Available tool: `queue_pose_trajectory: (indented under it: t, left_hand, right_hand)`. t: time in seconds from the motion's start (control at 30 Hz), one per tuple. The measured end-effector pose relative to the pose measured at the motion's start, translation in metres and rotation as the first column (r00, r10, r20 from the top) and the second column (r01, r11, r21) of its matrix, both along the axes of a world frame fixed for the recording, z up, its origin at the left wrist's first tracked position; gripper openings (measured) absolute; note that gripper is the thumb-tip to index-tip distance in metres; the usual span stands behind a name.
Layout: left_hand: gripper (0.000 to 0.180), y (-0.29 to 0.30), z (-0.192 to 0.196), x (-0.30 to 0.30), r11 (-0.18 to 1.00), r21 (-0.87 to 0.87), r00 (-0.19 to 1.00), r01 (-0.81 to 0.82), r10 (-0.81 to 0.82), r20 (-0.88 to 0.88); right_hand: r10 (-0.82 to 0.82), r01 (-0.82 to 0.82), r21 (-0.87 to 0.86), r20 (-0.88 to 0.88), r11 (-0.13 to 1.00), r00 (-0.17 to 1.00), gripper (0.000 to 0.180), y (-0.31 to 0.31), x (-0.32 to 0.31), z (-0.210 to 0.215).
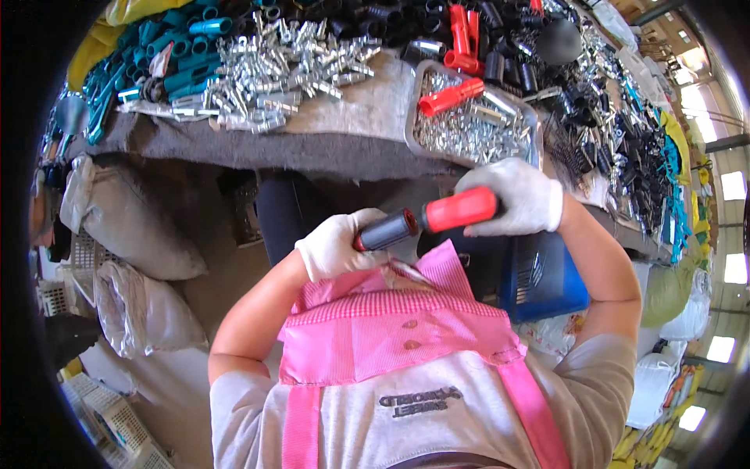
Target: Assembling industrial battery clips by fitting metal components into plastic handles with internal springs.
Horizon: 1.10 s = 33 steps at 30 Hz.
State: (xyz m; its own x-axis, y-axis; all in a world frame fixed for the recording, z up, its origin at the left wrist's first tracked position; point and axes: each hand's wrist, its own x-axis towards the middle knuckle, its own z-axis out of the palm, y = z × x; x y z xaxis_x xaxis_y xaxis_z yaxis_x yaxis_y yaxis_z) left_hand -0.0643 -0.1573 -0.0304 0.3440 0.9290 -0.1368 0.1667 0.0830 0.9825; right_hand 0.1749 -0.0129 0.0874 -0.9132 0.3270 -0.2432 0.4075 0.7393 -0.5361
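In front of my apron, my left hand [340, 244], in a white glove, is closed round a black plastic handle [388, 230] with red showing at its ends. Its open end points up and to the right. My right hand [516, 198], also gloved, grips a red plastic handle [461, 209] whose dark end lies close to the black one. Whether the two ends touch, I cannot tell. Just beyond my right hand, a clear tray [412, 117] of small metal parts sits on the table, with a red handle piece [451, 97] lying over it.
Metal shafts [273, 66] are heaped on the cloth-covered table [344, 105], beside teal handles [176, 51]. Black parts [512, 72] and red ones [464, 39] lie at the back. A blue crate [547, 273] stands below right; sacks [137, 223] rest on the left.
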Motion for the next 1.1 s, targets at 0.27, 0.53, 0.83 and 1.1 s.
queue_pose_trajectory:
  t: [0.27,0.53,0.83,1.1]
  left_hand:
    - [0.026,-0.04,-0.082,0.031,0.766,-0.304,0.746,0.567,-0.32,0.584]
    - [0.02,-0.032,-0.073,0.035,0.786,-0.147,0.716,0.6,-0.446,0.537]
    - [0.042,-0.019,-0.001,0.02,0.806,0.546,0.419,0.23,0.424,-0.803]
    - [0.048,-0.004,0.009,0.039,0.935,0.352,0.859,0.038,0.149,-0.489]
  right_hand:
    - [0.658,-0.481,0.532,-0.207,0.697,0.724,0.028,-0.03,-0.001,-0.047]
    - [0.723,-0.468,0.66,-0.168,0.588,0.67,0.029,-0.035,0.007,-0.044]
    - [-0.506,0.289,-0.885,0.449,-0.366,0.737,0.045,-0.058,0.028,-0.088]
    - [-0.581,0.424,-0.413,-0.688,0.806,0.435,0.025,-0.026,-0.01,-0.017]
